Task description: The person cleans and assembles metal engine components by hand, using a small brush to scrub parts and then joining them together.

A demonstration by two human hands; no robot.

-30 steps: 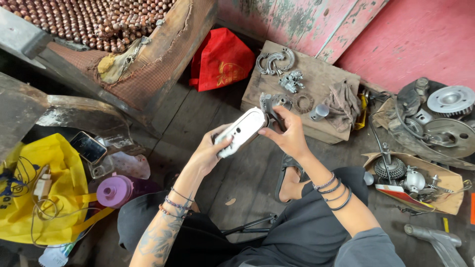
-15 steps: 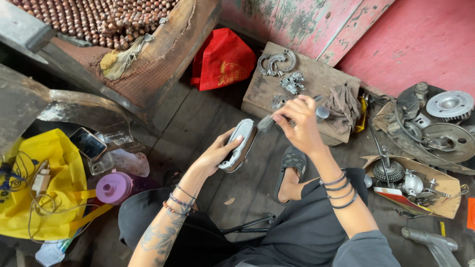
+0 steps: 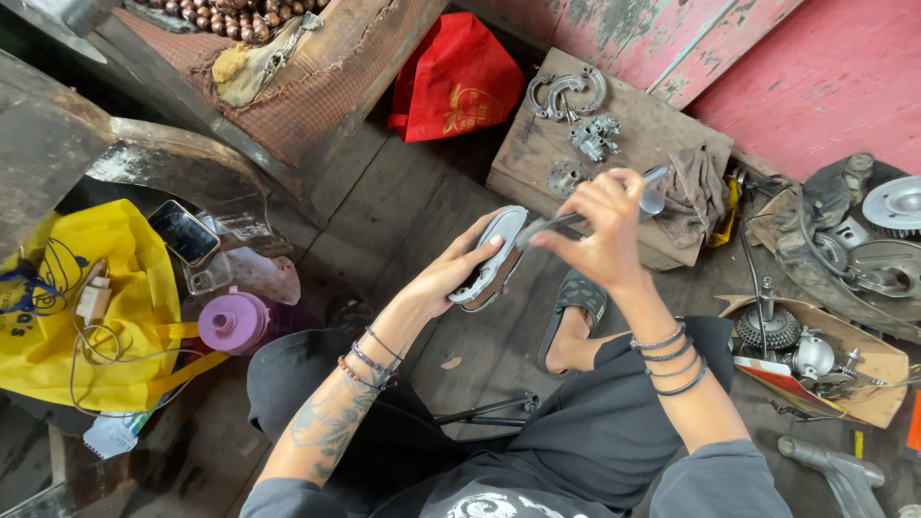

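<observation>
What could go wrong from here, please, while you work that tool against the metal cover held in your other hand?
The left hand cradles the oval metal cover in mid-air, unsupported, so the tool in the right hand could slip toward the left fingers. If dropped, the cover might land on the sandalled foot just below. Small metal parts lie loose on the wooden board near the right hand and could be knocked off.

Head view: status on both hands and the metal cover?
Left hand grips grey metal cover from below. Right hand holds slim metal tool, tip at cover's edge. Nothing between them.
</observation>
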